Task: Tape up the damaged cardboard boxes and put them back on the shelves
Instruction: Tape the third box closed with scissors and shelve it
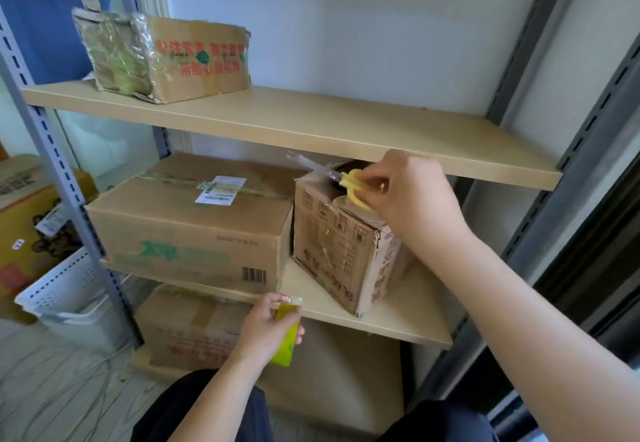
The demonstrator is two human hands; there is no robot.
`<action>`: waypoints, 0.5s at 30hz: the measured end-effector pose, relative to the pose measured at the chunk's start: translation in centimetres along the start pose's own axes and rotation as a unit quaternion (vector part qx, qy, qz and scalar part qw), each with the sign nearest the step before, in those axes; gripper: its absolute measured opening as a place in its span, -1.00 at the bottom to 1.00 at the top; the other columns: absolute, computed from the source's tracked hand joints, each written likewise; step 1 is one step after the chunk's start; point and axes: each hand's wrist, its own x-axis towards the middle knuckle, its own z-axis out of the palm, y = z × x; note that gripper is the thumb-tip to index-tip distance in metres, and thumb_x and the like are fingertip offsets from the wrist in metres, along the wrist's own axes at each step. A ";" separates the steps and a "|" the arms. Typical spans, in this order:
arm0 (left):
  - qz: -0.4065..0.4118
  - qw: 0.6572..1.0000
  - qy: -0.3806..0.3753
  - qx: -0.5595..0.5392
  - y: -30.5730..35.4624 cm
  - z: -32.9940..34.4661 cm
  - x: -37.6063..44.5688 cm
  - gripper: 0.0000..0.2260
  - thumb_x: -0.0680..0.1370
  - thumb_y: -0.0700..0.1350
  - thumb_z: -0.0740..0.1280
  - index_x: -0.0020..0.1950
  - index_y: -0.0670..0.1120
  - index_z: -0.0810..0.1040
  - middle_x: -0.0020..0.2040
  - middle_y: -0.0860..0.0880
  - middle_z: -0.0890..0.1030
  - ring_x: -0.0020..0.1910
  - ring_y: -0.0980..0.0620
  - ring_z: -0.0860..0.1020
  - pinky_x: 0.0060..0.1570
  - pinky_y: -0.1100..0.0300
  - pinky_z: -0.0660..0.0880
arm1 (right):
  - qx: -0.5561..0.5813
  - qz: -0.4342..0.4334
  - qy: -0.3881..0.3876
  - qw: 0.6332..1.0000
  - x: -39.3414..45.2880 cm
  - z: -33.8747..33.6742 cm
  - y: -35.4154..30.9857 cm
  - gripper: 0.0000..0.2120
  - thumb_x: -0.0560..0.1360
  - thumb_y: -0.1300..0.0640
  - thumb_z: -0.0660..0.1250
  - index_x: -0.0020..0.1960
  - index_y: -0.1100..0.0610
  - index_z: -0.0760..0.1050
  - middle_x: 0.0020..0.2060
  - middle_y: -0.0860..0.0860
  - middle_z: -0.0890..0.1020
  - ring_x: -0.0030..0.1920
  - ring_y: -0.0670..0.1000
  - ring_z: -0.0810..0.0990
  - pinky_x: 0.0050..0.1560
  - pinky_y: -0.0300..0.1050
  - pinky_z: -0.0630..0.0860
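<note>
Your right hand (412, 195) grips yellow-handled scissors (349, 185) over the open top of the small torn box (343, 247), which sits at frame centre on the middle shelf (415, 313). Lower centre, your left hand (266, 330) has its grip closed round a green tape roll (287, 337).

Soft even daylight, faint shadows, wide-angle bending at edges, slight overall blur

In front of me a pale wall (363, 32) backs a grey metal rack (62, 164) with light wooden shelves (311, 122), blue fabric (45, 8) hangs at upper left, and a white perforated basket (69, 289) sits on the grey floor (52, 389).
</note>
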 end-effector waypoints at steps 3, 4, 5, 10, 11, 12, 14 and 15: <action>0.004 1.000 -0.002 0.004 0.0 0.0 -0.3 -0.78 0.52 -0.14 0.46 0.08 -0.04 0.48 -0.28 -0.17 0.70 -0.32 -0.14 0.69 -0.28 0.08 0.59 | -0.033 -0.010 0.042 0.999 3.3 -3.4 0.7 -0.81 0.51 -0.01 0.41 -0.10 0.09 0.71 -0.26 0.12 0.66 -0.25 0.19 0.57 -0.29 -0.04 0.46; 0.004 1.000 -0.002 0.000 0.2 0.1 -0.5 -0.78 0.52 -0.15 0.46 0.08 -0.05 0.48 -0.28 -0.17 0.70 -0.32 -0.14 0.68 -0.30 0.10 0.58 | -0.053 0.010 0.037 0.998 4.5 -4.2 1.4 -0.79 0.53 0.00 0.38 -0.09 0.11 0.70 -0.24 0.16 0.66 -0.24 0.21 0.56 -0.29 -0.05 0.45; 0.003 1.000 -0.001 -0.006 0.3 0.1 -0.6 -0.78 0.52 -0.16 0.46 0.08 -0.06 0.48 -0.28 -0.18 0.69 -0.32 -0.14 0.68 -0.30 0.10 0.58 | -0.071 0.036 0.021 0.997 5.5 -4.8 2.3 -0.79 0.55 0.04 0.36 -0.07 0.13 0.70 -0.22 0.16 0.66 -0.25 0.19 0.55 -0.29 -0.09 0.43; 0.007 0.999 0.003 -0.045 0.9 0.7 -1.2 -0.82 0.52 -0.26 0.44 0.06 -0.14 0.49 -0.31 -0.18 0.67 -0.35 -0.14 0.66 -0.33 0.08 0.56 | -0.125 0.168 -0.104 0.972 8.2 -5.5 5.6 -0.77 0.59 0.11 0.34 0.10 0.23 0.66 0.03 0.13 0.66 0.02 0.14 0.59 0.10 -0.05 0.54; 0.008 0.999 0.001 -0.051 1.0 0.9 -1.3 -0.83 0.53 -0.28 0.41 0.06 -0.15 0.48 -0.33 -0.18 0.65 -0.36 -0.13 0.65 -0.34 0.09 0.55 | -0.127 0.178 -0.102 0.971 8.3 -5.5 5.9 -0.76 0.58 0.09 0.35 0.12 0.23 0.65 0.04 0.12 0.65 0.02 0.13 0.58 0.11 -0.05 0.54; 0.009 0.998 0.000 -0.057 1.2 1.0 -1.5 -0.84 0.53 -0.31 0.39 0.06 -0.16 0.48 -0.34 -0.17 0.65 -0.37 -0.13 0.64 -0.34 0.08 0.54 | -0.121 0.183 -0.082 0.972 8.4 -5.5 6.1 -0.77 0.58 0.10 0.35 0.13 0.22 0.65 0.05 0.10 0.64 0.01 0.11 0.57 0.08 -0.10 0.52; 0.011 0.998 -0.002 -0.067 1.6 1.3 -1.8 -0.84 0.54 -0.34 0.36 0.07 -0.19 0.48 -0.33 -0.18 0.64 -0.37 -0.13 0.63 -0.31 0.06 0.55 | -0.091 0.168 0.040 0.981 7.8 -5.4 6.1 -0.80 0.59 0.17 0.29 0.15 0.18 0.62 0.09 0.10 0.62 -0.02 0.09 0.56 0.00 -0.16 0.45; 0.011 0.997 -0.004 -0.074 1.9 1.3 -2.0 -0.84 0.54 -0.35 0.35 0.08 -0.19 0.48 -0.31 -0.20 0.64 -0.38 -0.13 0.62 -0.31 0.06 0.55 | -0.090 0.118 0.141 0.979 6.8 -5.0 5.8 -0.79 0.59 0.18 0.24 0.14 0.15 0.61 0.08 0.08 0.62 -0.04 0.09 0.56 -0.06 -0.17 0.43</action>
